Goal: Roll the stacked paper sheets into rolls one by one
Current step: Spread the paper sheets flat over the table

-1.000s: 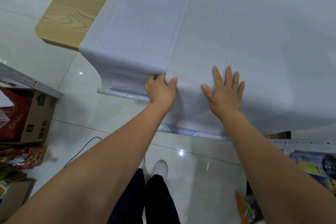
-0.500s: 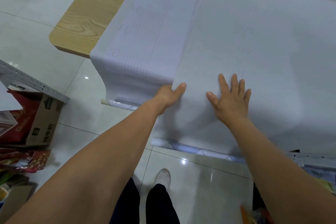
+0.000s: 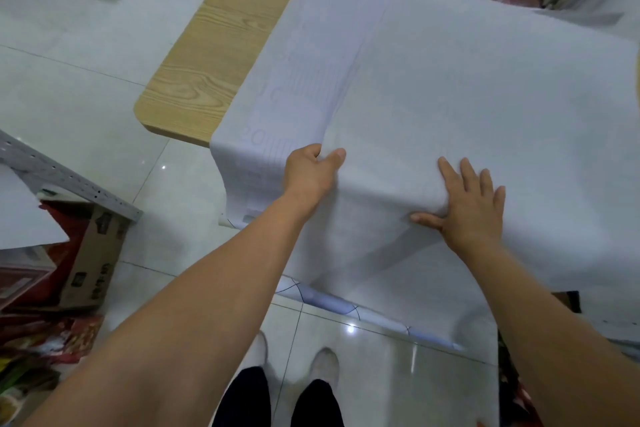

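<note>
The person is standing at the near end of the wooden table (image 3: 221, 45), where the stack of large paper sheets is lying flat and drooping over the near edge toward the tiled floor (image 3: 86, 87). The top sheet (image 3: 467, 97) is sitting a little to the right of the printed sheet below (image 3: 273, 121), whose ruler marks are showing along the left.

The left hand (image 3: 313, 173) is pinching the top sheet's left edge, thumb on top and fingers tucked out of sight beneath. The right hand (image 3: 471, 208) is grasping nothing. It is lying flat and spread on the same sheet, right where the paper bends over the table edge, with the thumb pointing left along that bend.

I'd say the person is separating one sheet from the stack, and no roll is started on it yet. The next move is probably going to need the hanging end brought up and curled over evenly with both hands, with only that single sheet caught, or the roll may be going crooked.

Compared with half a second ago, the left hand is closing more firmly round the edge. The right hand is sitting closer to the bend, its thumb swung out sideways. The head is also tipping up, so more of the table's far end is showing.
</note>
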